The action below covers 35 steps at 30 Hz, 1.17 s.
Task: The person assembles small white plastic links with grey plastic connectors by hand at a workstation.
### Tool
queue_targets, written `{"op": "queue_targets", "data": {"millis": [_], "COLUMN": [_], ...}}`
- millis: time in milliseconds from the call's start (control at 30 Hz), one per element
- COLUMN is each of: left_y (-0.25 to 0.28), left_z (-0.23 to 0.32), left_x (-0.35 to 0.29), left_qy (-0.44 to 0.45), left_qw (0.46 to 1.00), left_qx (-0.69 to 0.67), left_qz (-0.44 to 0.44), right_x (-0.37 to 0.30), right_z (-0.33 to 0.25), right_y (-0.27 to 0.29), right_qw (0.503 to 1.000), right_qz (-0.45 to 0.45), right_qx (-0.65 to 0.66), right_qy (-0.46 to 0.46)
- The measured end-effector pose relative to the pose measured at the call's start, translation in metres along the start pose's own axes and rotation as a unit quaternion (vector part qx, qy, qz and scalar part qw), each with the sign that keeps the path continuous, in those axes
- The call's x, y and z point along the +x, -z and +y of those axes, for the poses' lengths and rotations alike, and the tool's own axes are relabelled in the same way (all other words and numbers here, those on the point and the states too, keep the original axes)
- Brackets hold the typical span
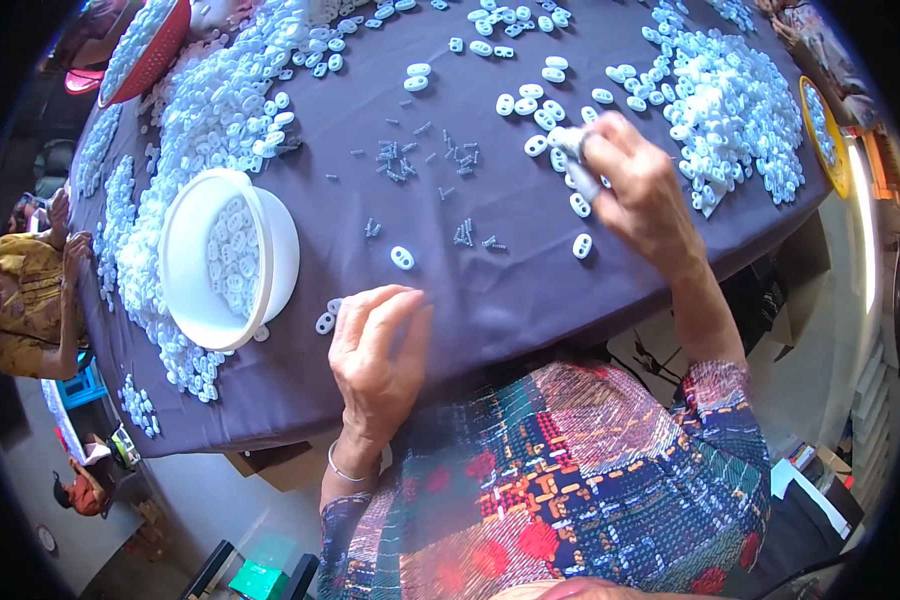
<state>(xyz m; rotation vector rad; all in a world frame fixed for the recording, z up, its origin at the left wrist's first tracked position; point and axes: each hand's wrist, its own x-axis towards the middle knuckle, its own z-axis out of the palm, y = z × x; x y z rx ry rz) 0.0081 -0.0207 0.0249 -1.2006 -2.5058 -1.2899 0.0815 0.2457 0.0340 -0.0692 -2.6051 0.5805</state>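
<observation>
My right hand (640,190) is over a loose group of small white oval two-hole pieces (544,119), its fingers bent together. White shows at the blurred fingertips; whether it is a piece or a finger covering, I cannot make out. My left hand (378,345) hovers near the table's front edge, fingers curled toward a smeared thumb; anything between them is hidden. Beside it lie a couple of white two-hole pieces (325,322). One single two-hole piece (402,258) rests between the hands. Small metal springs (395,160) are scattered beyond it.
A white tub (282,235) with white pieces stands at left, against a long heap (205,125) of them. Another heap (735,120) lies at right, near a yellow basket (838,165). A red basket (160,55) is far left. Another person (30,300) sits at the left edge.
</observation>
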Motion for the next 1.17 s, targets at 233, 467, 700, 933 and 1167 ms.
{"op": "queue_targets", "data": {"millis": [233, 467, 700, 933, 1167], "left_y": [-0.016, -0.017, -0.017, -0.013, -0.007], "left_z": [0.006, 0.002, 0.004, 0.005, 0.006], "left_x": [0.003, -0.007, -0.005, -0.008, -0.011], "left_qy": [-0.046, -0.009, 0.028, 0.115, 0.210], "left_qw": [0.996, 0.994, 0.987, 0.967, 0.929], "left_qx": [-0.061, -0.105, -0.157, -0.224, -0.295], "left_qz": [-0.037, -0.015, -0.018, -0.037, -0.072], "right_x": [0.023, 0.010, -0.002, -0.011, -0.012], "right_z": [0.020, -0.006, -0.035, -0.051, -0.067], "right_y": [-0.025, -0.010, -0.013, -0.025, -0.033], "right_qw": [0.993, 0.977, 0.731, 0.659, 0.706], "right_qz": [-0.097, -0.027, -0.048, -0.081, -0.118], "right_qx": [-0.069, 0.195, 0.574, 0.639, 0.600], "right_qy": [0.023, -0.082, -0.365, -0.388, -0.357]}}
